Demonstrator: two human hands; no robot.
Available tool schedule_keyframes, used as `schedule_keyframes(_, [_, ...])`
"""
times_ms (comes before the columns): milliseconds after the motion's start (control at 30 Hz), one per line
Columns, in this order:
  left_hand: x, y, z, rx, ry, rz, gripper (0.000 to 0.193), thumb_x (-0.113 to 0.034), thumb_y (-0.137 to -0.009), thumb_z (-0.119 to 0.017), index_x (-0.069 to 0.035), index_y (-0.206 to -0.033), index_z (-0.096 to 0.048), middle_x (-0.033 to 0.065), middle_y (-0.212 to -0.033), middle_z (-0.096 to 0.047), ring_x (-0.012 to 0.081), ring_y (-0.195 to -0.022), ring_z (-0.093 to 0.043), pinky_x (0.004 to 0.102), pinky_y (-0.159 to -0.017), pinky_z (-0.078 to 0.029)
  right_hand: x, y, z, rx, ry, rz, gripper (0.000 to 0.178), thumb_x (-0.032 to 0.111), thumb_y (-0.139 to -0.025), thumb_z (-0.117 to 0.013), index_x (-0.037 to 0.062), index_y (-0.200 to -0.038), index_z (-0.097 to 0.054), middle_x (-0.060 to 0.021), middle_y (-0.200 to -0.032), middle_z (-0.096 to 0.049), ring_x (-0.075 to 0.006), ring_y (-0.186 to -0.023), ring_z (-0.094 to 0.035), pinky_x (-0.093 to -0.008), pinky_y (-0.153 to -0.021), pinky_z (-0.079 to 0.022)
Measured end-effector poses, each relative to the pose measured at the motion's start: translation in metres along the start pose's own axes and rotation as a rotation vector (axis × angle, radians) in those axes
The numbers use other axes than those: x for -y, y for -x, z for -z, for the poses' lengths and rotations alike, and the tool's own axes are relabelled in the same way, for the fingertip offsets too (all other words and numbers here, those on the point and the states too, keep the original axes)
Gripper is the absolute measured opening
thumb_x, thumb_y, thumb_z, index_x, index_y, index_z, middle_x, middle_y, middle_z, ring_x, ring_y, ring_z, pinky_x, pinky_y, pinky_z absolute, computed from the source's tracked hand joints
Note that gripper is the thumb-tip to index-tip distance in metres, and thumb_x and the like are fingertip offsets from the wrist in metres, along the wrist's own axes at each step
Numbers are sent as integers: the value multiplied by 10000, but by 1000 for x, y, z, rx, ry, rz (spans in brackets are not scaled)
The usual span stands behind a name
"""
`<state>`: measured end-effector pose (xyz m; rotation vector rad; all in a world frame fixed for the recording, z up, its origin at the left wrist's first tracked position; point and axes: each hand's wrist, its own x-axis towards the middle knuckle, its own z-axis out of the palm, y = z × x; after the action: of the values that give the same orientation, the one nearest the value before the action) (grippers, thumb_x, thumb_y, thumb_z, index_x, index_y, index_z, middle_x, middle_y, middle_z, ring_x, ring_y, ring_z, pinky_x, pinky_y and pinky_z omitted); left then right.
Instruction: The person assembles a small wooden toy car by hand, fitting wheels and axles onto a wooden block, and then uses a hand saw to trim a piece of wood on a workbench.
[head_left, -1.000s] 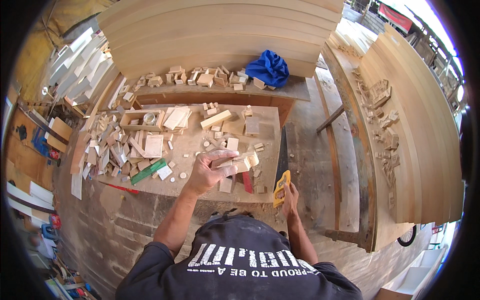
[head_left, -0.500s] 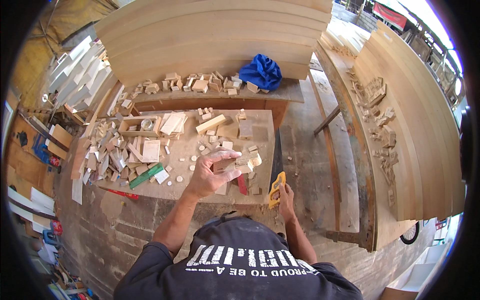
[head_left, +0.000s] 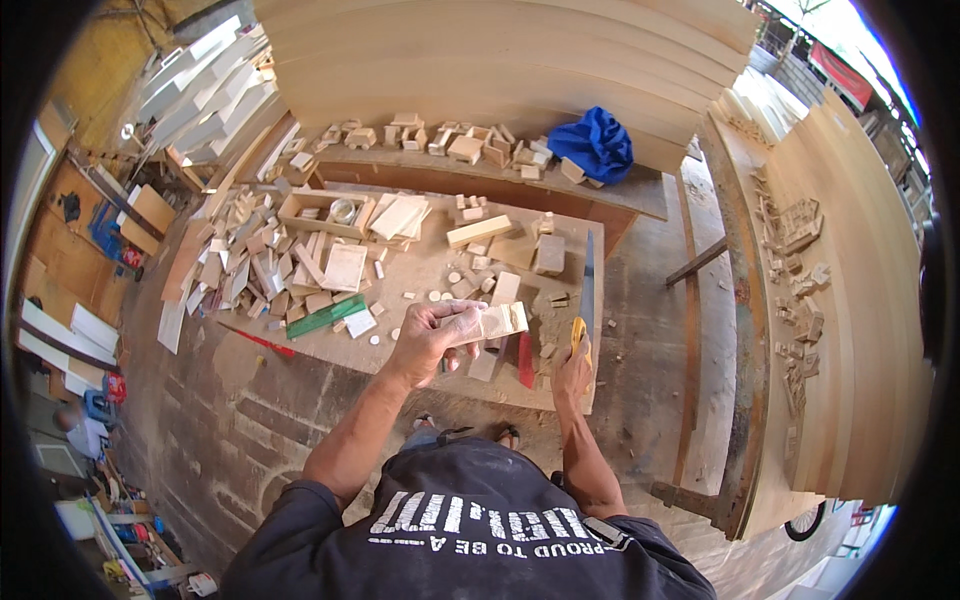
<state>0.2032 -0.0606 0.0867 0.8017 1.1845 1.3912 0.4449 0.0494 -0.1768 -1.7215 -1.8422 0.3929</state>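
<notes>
Pinched between the thumb and fingers of my left hand (head_left: 432,342) is a small pale wood block (head_left: 500,321), raised above the front part of the workbench (head_left: 400,340). My right hand (head_left: 571,376) grips the yellow handle of a hand saw (head_left: 586,285). Its dark blade points away from me along the bench's right edge, apart from the block. A red strip (head_left: 526,360) lies below the held block, and a pale wood stick (head_left: 478,231) rests farther back among round and square offcuts.
Many scraps (head_left: 240,250) heap on the bench's left, around a shallow wooden box (head_left: 290,215) and a green strip (head_left: 325,316). Behind, a shelf holds small wooden toy vehicles (head_left: 465,148) and a blue cloth (head_left: 592,145). Another bench (head_left: 745,400) with wood pieces stands at right.
The view has shifted, so the bench sits differently in the picture. My left hand has turned the block to show its pale face. The saw now stands more upright in the picture, still in my right hand.
</notes>
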Motion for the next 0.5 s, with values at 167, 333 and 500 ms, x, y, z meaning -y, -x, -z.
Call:
schedule_keyframes(167, [11,-8,68,-26,-8,76,317,-188,-945,-690,20,-1183,-690,86,-859,-724,105,-662,-668,202,-457,-475,6,7,-44,59,258,30,570,202,-972,-549,-21,-1470,-385,-199,-828,-678,-371,-786,-654,-521,-785,-439])
schedule_keyframes(333, [71,-29,169,-122,-326,201,298,-201,-901,-733,-5,-1126,-728,51,-922,-733,64,-720,-649,197,-520,-471,39,14,-41,157,486,-9,559,211,-960,-569,104,-1490,-425,-176,-1185,-613,-372,-1095,-549,-519,-936,-395])
schedule_keyframes(500, [175,-49,254,-21,-579,46,276,-237,-893,-729,-10,-1050,-756,79,-939,-755,140,-784,-659,311,-710,-523,70,40,-44,139,426,66,544,241,-930,-618,108,-1439,-481,-134,-1227,-580,-328,-1173,-525,-517,-968,-377])
